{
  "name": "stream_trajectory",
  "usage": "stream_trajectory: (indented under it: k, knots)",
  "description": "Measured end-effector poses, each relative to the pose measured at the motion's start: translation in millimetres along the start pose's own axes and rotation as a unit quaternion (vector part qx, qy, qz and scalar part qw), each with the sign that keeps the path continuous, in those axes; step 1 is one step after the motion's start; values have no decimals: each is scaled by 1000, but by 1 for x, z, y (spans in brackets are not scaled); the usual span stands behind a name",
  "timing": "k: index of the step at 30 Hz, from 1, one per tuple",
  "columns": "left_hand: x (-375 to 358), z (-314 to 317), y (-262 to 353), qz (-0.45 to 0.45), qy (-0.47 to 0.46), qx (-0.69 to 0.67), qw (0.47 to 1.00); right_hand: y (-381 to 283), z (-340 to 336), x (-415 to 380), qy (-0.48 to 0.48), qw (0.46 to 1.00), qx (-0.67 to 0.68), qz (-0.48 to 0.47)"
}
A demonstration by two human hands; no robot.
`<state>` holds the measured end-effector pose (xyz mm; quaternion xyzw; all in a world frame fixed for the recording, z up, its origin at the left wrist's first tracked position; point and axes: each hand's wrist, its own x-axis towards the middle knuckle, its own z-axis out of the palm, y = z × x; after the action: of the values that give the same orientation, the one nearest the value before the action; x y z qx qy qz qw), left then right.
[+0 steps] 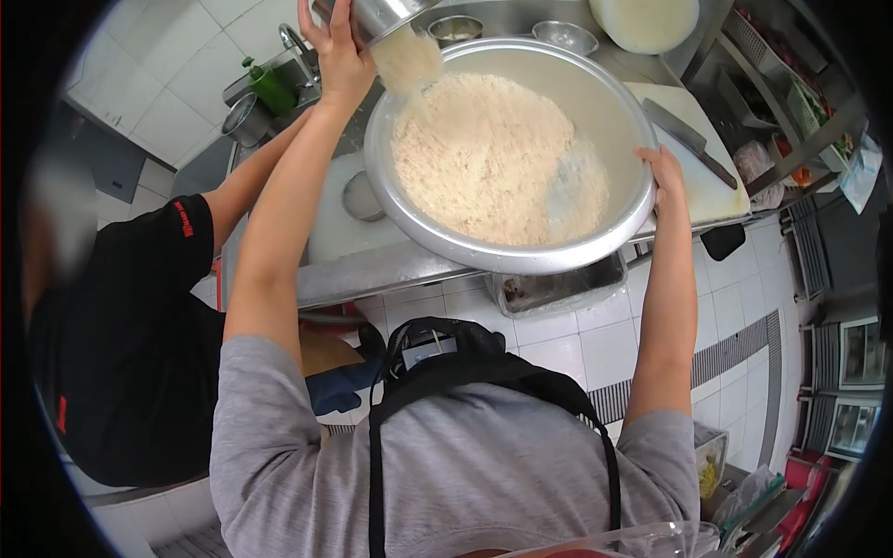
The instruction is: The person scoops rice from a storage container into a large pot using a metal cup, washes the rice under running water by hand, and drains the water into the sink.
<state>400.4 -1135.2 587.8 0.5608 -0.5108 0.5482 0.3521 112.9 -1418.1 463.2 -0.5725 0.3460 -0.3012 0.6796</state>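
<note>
A wide metal bowl holds a heap of pale, crumbly grain-like food and tilts over the counter. My left hand grips a steel pot at the top, tipped so that pale grains pour from it into the bowl's upper left side. The falling grains are blurred. On the bowl's right rim, my right hand is closed round the edge, thumb side showing.
A knife lies on a white cutting board right of the bowl. A co-worker in black stands close at the left, one arm reaching toward the sink. Small metal bowls and a green bottle stand behind.
</note>
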Motion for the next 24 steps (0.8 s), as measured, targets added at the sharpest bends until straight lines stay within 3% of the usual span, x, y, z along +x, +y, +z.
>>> stream_trajectory:
  k: [1, 2, 3, 4, 5, 8, 9, 10, 11, 12, 13, 15, 17, 19, 21, 22, 23, 24]
  knots:
    - [0, -6, -7, -5, -55, 176, 983, 2, -1, 2, 3, 1000, -2, 6]
    - [1, -1, -3, -7, -59, 173, 983, 3, -2, 3, -1, 1000, 5, 7]
    - [2, 7, 3, -64, -18, -120, 991, 4, -2, 4, -6, 1000, 12, 7]
    - [6, 11, 5, -115, 27, -401, 908, 7, -4, 7, -5, 1000, 11, 10]
    - [13, 1, 10, -50, -116, -103, 987, 8, -5, 9, -17, 1000, 16, 14]
    - [2, 12, 4, 17, -95, -42, 994, 9, -6, 12, -1, 1000, -6, 3]
    - [-12, 20, 9, -71, -127, -61, 987, 8, -3, 8, 26, 999, -32, -9]
    - [-19, 27, 9, -89, -129, -103, 982, 6, -1, -1, 24, 999, -35, -9]
    - [-37, 31, 0, -151, -118, -103, 976, -1, 5, -11, 151, 922, -293, -205]
    - [-57, 37, -10, -211, -107, -106, 966, -8, 12, -13, 266, 727, -510, -376]
    - [-71, 39, -14, -272, -85, -116, 952, -17, 21, -6, 271, 723, -506, -384]
    - [-90, 37, -12, -369, -38, -126, 920, -28, 36, 8, 73, 719, -496, -481]
    - [-97, 34, -11, -406, -10, -128, 905, -30, 77, 42, -30, 795, -463, -392]
    - [-99, 33, -11, -454, 38, -160, 876, -16, 129, 98, -90, 812, -508, -273]
    - [-98, 33, -12, -474, 41, -174, 862, 19, 178, 149, -124, 752, -544, -352]
    - [-99, 33, -11, -492, 42, -189, 849, 26, 207, 157, -144, 765, -555, -294]
    - [-101, 35, -12, -493, 44, -188, 848, 55, 239, 183, -101, 794, -496, -337]
    - [-104, 38, -15, -494, 57, -187, 847, 57, 273, 177, -90, 794, -537, -270]
